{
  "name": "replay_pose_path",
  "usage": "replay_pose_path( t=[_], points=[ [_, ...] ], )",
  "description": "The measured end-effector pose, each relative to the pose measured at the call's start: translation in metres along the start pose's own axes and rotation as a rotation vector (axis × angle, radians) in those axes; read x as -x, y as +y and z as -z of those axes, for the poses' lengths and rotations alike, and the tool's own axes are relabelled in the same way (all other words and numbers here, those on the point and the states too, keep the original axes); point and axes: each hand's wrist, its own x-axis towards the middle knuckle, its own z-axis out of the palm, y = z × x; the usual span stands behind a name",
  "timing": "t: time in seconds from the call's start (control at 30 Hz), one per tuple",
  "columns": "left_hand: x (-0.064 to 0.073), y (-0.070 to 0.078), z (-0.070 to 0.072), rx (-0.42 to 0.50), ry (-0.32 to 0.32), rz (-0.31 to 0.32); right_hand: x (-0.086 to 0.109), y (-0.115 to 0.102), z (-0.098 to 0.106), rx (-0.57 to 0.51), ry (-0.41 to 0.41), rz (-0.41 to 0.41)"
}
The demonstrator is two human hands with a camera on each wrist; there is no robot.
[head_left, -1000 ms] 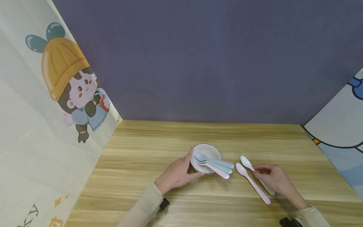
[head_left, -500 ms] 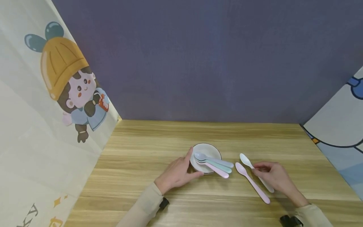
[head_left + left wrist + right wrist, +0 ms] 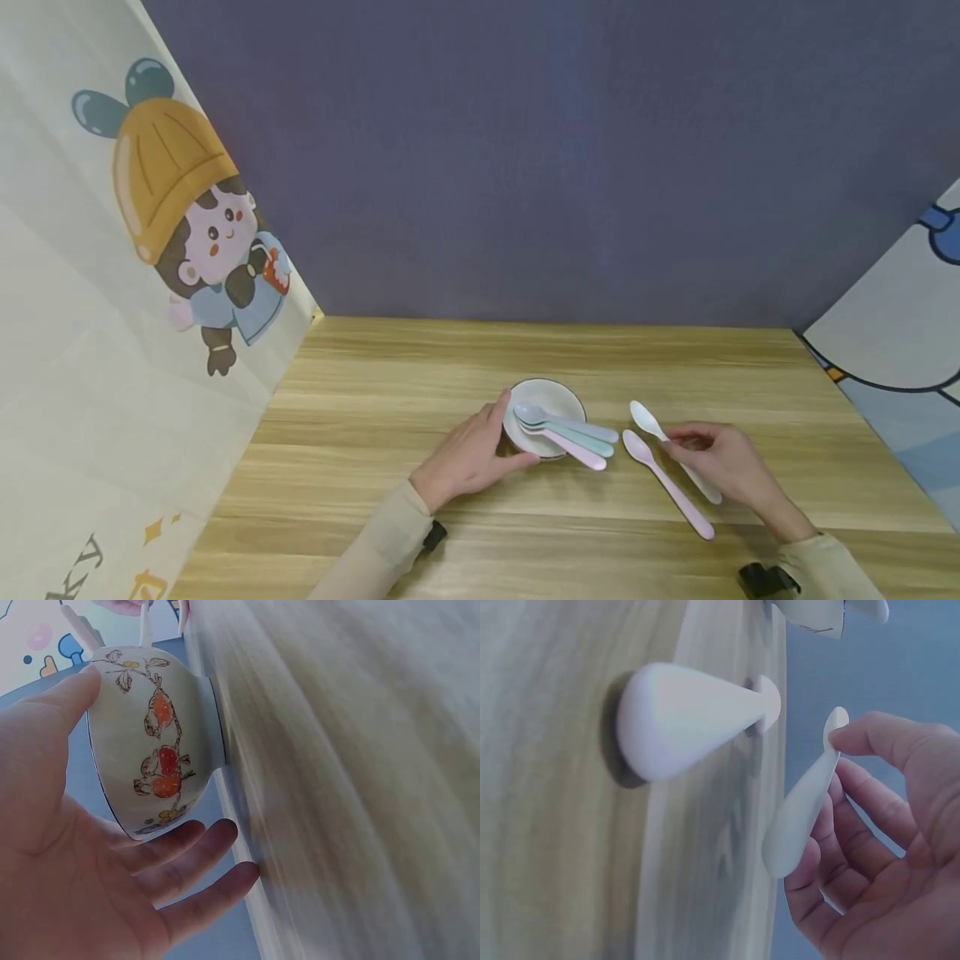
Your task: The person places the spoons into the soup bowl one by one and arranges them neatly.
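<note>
In the head view my left hand (image 3: 465,462) holds a white bowl (image 3: 531,390) at its left side, index finger along the rim and thumb at the near edge. In the left wrist view red fruit decorates the bowl's outside. Blue (image 3: 587,429), mint green (image 3: 588,442) and pink (image 3: 585,455) spoons lean in the bowl, handles pointing right. On the right, my right hand (image 3: 723,467) pinches a white spoon (image 3: 799,821) by its handle between thumb and fingers. Beside it a loose pink spoon (image 3: 671,489) lies on the table.
The wood-grain table (image 3: 420,358) ends at a dark blue panel (image 3: 555,167). Cartoon-printed panels stand on the left (image 3: 90,400) and right (image 3: 892,342).
My right hand has moved slightly up and left in the head view, bringing the white spoon with it. The left hand, the bowl and the pink spoon look nearly unchanged.
</note>
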Motion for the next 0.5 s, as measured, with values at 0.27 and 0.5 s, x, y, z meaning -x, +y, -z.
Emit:
replay_pose_path(
  t=[0.27, 0.5],
  points=[
    [0.000, 0.001, 0.000, -0.005, -0.004, -0.004, -0.005, -0.007, 0.002, -0.001, 0.002, 0.043],
    [0.000, 0.001, 0.000, -0.006, -0.007, -0.004, -0.009, -0.016, 0.005, 0.017, -0.025, 0.043]
  ],
)
